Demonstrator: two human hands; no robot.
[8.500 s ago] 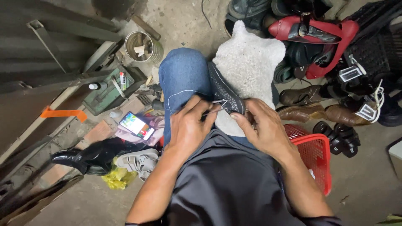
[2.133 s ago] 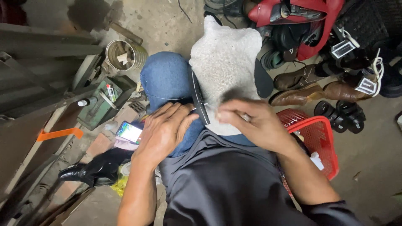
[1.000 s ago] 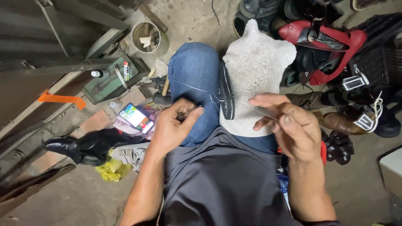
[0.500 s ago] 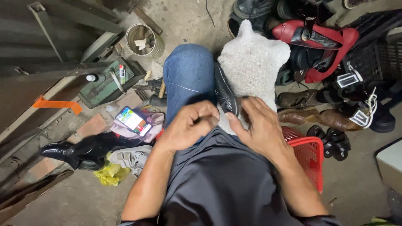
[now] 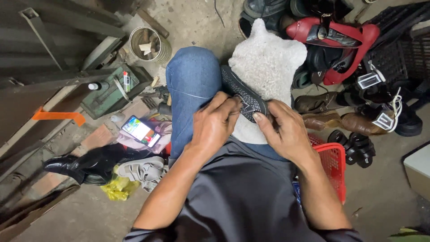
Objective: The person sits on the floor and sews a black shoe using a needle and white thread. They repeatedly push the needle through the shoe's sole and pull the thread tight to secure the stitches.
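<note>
1. Pinching at the shoe [image 5: 244, 96], the left hand's [image 5: 215, 125] fingers curl together over its near end, thumb and forefinger closed on something too small to tell, perhaps a thread or needle.
2. Right hand [image 5: 284, 130]: thumb pressed on the shoe's heel end, the other fingers wrapped round its far side, gripping it.
3. Both wrists bend inward, knuckles up; the forearms run from 6 o'clock toward the centre, meeting at the shoe.
4. Dark and patterned, the shoe lies on the lap at centre, toe pointing to 11 o'clock, between the jeans knee [image 5: 192, 76] and a grey cloth [image 5: 266, 62] draped over the other knee.
5. At 9 o'clock of the hands, a lit phone [image 5: 141, 131] lies on pink fabric on the ground.
6. Further to 10 o'clock sit a green box [image 5: 112, 92] and a round tin [image 5: 150, 45].
7. At 8 o'clock lie a black shoe [image 5: 85, 163] and a pale sandal [image 5: 143, 170].
8. A red basket [image 5: 333, 166] stands at 4 o'clock, just beside the right forearm.
9. Brown shoes [image 5: 340, 118] and red shoes [image 5: 336, 38] crowd 2 o'clock.
</note>
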